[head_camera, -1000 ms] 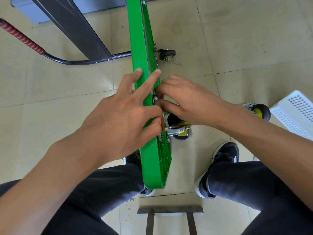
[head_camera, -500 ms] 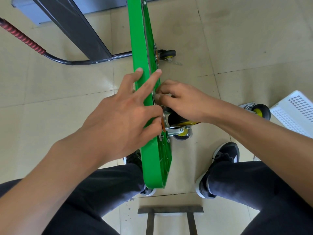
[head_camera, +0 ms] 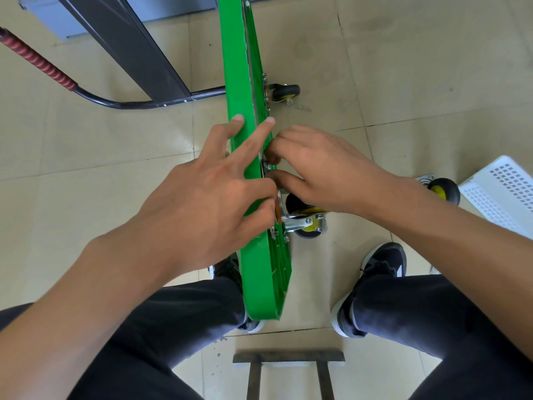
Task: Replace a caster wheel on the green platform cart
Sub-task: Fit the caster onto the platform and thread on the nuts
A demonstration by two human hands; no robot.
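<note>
Both hands work at the green plastic platform cart (head_camera: pixel 245 82), which stands on its long edge between the person's knees, its underside facing right. Left hand (head_camera: pixel 207 197) lies over the top edge of the deck: the index and middle fingers (head_camera: pixel 253 140) stretch straight along the green rim, while the ring and little fingers bend down over the edge toward the caster plate. Right hand (head_camera: pixel 320 168) is on the underside, its fingers curled in and pinching at something small against the deck just above the near black-and-yellow caster wheel in its silver bracket (head_camera: pixel 305 220); what the fingertips hold is hidden, probably a bolt or nut, but the view does not settle it. That caster sits on the underside, directly below the right palm. A second black caster wheel (head_camera: pixel 284 93) sticks out from the underside farther up the deck. A loose black-and-yellow caster wheel with a metal plate (head_camera: pixel 442 190) lies on the beige tiled floor (head_camera: pixel 418 67) to the right, just beside a white perforated plastic basket (head_camera: pixel 501 192). To the left, the cart's dark metal handle with a red ribbed grip (head_camera: pixel 37 63) reaches across the floor, passing under a dark grey slanting panel (head_camera: pixel 124 44). Black shoes (head_camera: pixel 380 264) rest on either side of the deck's near end.
</note>
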